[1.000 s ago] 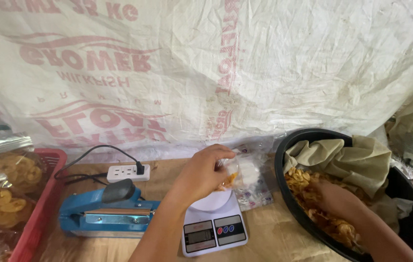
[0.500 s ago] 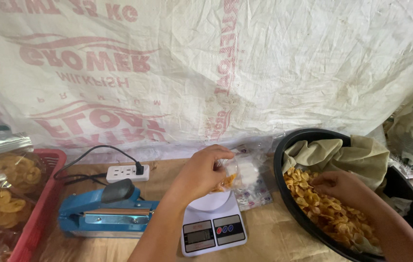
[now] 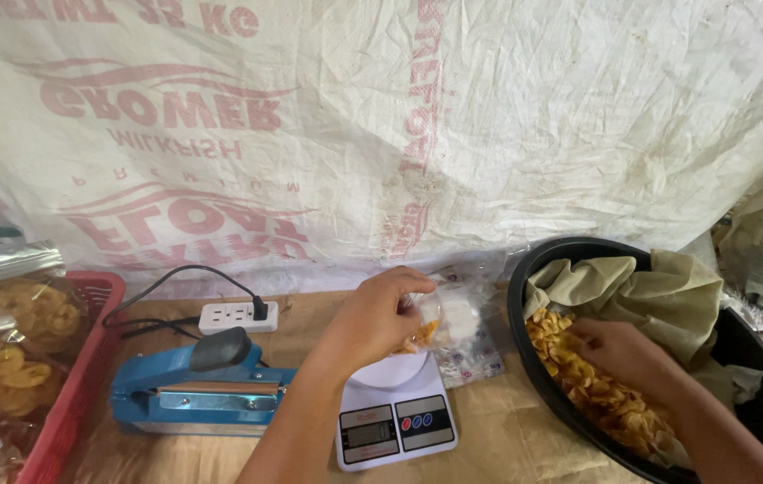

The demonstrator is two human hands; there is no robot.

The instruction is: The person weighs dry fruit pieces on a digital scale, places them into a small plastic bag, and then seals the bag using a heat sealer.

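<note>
Two hands, left hand (image 3: 372, 318) grip closed on clear bag (image 3: 442, 315), right hand (image 3: 619, 354) cupping chips (image 3: 606, 394).

Small home snack-packing corner — scale (image 3: 397, 408), blue bag sealer (image 3: 193, 390), sack-cloth backdrop (image 3: 381, 125).

Blue heat sealer (image 3: 193, 394) sits lower left with a black knob on top, and a white power strip (image 3: 234, 316) just behind it has a black plug in it. Red basket (image 3: 68, 394) at the far left edge holds bagged chips. White printed sacking (image 3: 453, 116) covers the whole back.
</note>
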